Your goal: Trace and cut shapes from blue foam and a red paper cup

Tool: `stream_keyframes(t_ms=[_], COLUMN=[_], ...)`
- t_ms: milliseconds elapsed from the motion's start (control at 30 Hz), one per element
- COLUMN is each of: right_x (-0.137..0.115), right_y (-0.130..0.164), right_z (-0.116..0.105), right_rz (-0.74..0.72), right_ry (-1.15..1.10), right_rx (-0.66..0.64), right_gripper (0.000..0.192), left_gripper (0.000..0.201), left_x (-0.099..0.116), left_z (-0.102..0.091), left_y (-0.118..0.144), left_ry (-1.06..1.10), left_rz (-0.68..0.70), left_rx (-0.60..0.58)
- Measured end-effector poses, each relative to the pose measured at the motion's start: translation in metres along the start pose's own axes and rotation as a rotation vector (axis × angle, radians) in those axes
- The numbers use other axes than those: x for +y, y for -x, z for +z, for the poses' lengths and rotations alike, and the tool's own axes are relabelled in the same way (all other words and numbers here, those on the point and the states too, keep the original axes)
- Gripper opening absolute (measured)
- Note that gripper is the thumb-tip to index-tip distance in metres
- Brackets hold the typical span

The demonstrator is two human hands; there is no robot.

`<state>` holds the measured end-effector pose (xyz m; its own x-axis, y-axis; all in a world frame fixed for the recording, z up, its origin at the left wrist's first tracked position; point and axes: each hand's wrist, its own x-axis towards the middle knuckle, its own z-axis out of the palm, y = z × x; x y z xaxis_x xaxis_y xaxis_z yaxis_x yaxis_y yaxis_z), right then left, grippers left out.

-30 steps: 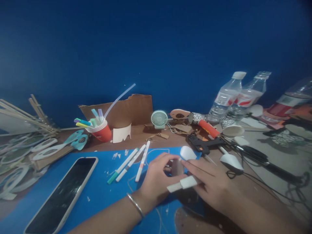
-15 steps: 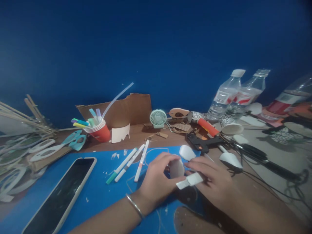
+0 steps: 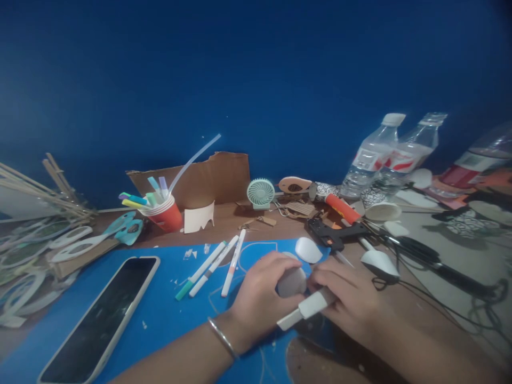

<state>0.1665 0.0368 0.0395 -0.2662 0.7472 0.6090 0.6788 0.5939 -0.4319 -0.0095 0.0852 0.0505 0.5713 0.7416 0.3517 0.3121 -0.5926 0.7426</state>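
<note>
While the left hand (image 3: 262,290) pinches the pale rounded piece (image 3: 291,281) at lower centre of the frame, the right hand (image 3: 346,298) grips a white strip (image 3: 306,310) beneath it — best kept steady, edges aligned

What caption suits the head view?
Left hand and right hand hold a rounded white paper piece and white strip above the blue mat.
</note>
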Motion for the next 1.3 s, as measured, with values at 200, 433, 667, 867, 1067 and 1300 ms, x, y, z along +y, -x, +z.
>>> stream_keyframes(t_ms=[200,433,667,867,1067,1300], right_x=[0.0,0.003,-0.009,-0.013,-0.012,-0.013], right_y=[-0.004,-0.013,-0.013,-0.011,-0.013,-0.014], right_z=[-0.001,0.0,0.004,0.005,0.004,0.004], right_rz=[0.301,0.874,0.878,0.703,0.785,0.829], right_ry=[-0.119,-0.258,-0.423,-0.229,-0.232,-0.237], right_rx=[0.149,0.112,-0.027,-0.005,-0.045,-0.048], right_gripper=[0.008,0.025,0.013,0.013,0.012,0.01], left_gripper=[0.039,0.041,0.039,0.04,0.038,0.038], left_x=[0.002,0.002,0.001,0.003,0.003,0.002], left_z=[-0.002,-0.001,-0.001,-0.001,-0.001,0.0], left_y=[-0.001,0.0,0.0,-0.002,0.0,0.0], left_ry=[0.042,0.075,0.063,0.048,0.004,0.005], left_rz=[-0.037,-0.146,-0.099,-0.083,-0.086,-0.059], left_rx=[-0.026,-0.013,-0.003,-0.008,-0.008,-0.009])
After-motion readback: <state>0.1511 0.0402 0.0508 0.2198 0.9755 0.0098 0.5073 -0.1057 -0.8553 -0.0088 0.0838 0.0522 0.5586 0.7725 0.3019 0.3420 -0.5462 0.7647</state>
